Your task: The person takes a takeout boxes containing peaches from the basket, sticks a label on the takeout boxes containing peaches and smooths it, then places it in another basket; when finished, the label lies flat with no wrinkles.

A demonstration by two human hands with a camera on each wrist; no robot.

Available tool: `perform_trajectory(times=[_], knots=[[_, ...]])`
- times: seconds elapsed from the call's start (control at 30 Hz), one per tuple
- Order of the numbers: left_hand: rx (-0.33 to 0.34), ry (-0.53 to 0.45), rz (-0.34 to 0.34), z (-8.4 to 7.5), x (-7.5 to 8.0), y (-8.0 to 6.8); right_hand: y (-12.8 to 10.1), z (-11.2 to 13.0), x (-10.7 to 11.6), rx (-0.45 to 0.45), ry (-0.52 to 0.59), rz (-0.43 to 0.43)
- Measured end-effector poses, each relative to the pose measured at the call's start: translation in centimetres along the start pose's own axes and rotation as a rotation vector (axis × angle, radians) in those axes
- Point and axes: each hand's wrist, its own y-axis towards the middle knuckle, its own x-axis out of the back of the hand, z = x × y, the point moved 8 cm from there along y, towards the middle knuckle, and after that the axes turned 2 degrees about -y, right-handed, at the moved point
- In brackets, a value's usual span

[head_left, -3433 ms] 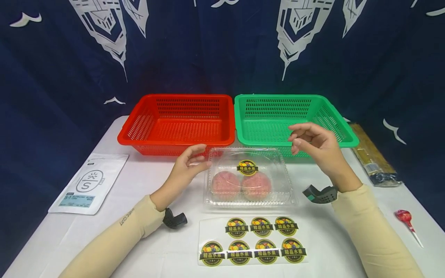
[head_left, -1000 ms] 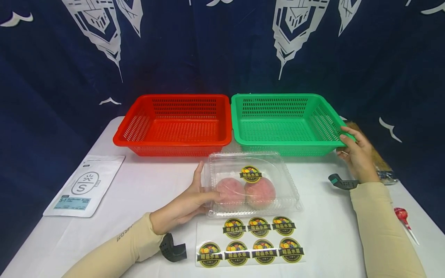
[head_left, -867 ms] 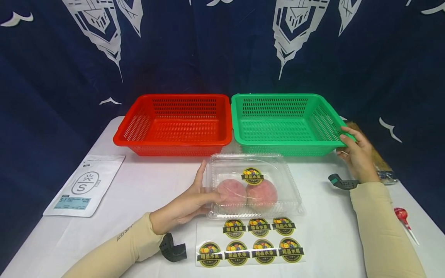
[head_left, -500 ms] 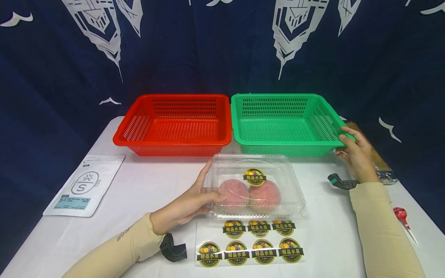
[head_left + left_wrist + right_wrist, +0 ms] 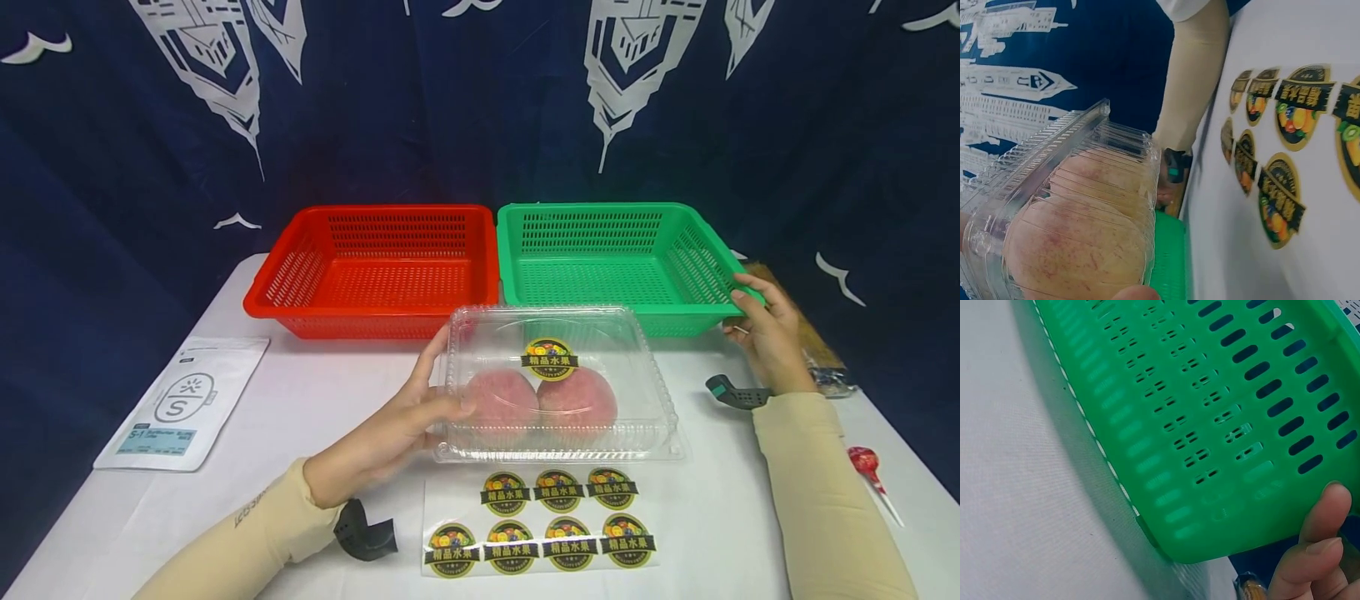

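My left hand point(image 5: 397, 425) grips the left side of a clear plastic clamshell box point(image 5: 641, 417), thumb on the near side. Two pink peaches point(image 5: 577, 406) sit inside, and a round fruit sticker point(image 5: 550, 358) is on the lid. The left wrist view shows the box point(image 5: 1129, 140) raised off the table, its lid closed. My right hand point(image 5: 776, 337) holds the near right corner of the green basket point(image 5: 682, 310); in the right wrist view its fingers point(image 5: 1329, 512) curl at the rim. The green basket has nothing in it.
A red basket point(image 5: 375, 312) stands left of the green one. A sheet of round stickers point(image 5: 540, 525) lies in front of the box. A white pouch point(image 5: 183, 400) is at the left. At the right lie a lollipop point(image 5: 864, 461) and a brown package point(image 5: 817, 346).
My left hand took hold of the peach box and has lifted it, shifting it slightly right. My right hand moved from above the green basket to its right corner and stays there.
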Motion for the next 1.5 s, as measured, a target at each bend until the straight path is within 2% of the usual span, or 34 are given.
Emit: perform_trajectory(times=[0.3, 0.6, 0.87, 1.2, 1.5], knots=[[-0.057, 0.068, 0.004, -3.0, 0.4, 0.9, 0.0, 0.0, 0.0, 0.016, -0.005, 0.0], [-0.083, 0.026, 0.009, -5.3, 0.2, 3.0, -0.1, 0.0, 0.0, 0.03, -0.036, 0.0], [-0.117, -0.022, -0.025, -7.2, -0.1, 5.4, 0.0, -0.1, 0.0, 0.041, -0.035, -0.002], [-0.122, -0.067, -0.078, -8.3, 0.0, 8.6, -0.1, -0.3, 0.0, 0.059, -0.058, 0.007], [-0.133, -0.177, -0.102, -8.4, -0.3, 11.7, 0.0, -0.6, 0.3, 0.08, -0.079, -0.012]])
